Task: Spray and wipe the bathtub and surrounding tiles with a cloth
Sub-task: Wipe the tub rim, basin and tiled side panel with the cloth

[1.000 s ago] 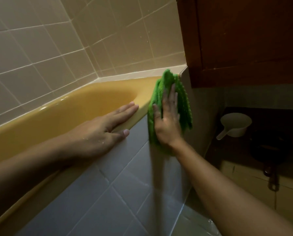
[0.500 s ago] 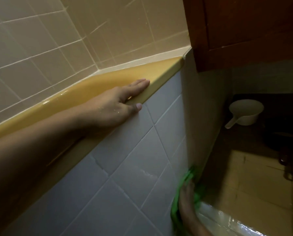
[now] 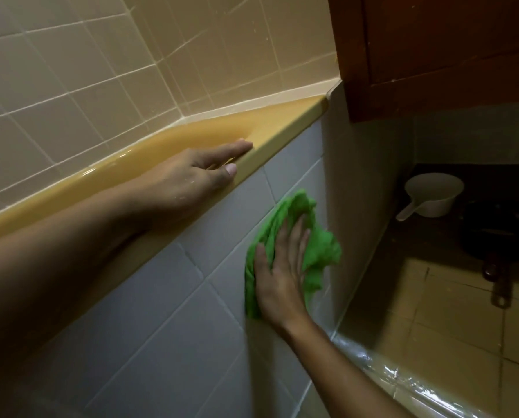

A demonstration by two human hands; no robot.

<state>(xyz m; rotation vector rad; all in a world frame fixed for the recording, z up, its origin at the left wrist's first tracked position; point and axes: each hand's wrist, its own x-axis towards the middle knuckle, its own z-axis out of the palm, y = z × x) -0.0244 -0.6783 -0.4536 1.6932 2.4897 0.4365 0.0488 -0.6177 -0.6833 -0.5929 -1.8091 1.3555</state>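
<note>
Upper left: wall tiles [image 3: 71,70], behind and above bathtub [image 3: 282,128]. Under tub rim: side-panel tiles [image 3: 161,312], down to bottom edge. On rim, centre: left hand [image 3: 192,179], fingers across top, thumb on outer edge. Below that, right of centre: cloth [image 3: 318,251] against side-panel tiles, just beside panel's right corner; right hand [image 3: 282,276] flat on cloth. Top right: cabinet [image 3: 433,49], above tub end. Right of corner, lower: floor [image 3: 448,342]; scoop [image 3: 433,194] low toward back, well apart from cloth.

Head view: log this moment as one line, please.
phase: wiping tub front | right hand: presses green cloth flat on grey tiles | left hand: rests on yellow tub rim
</note>
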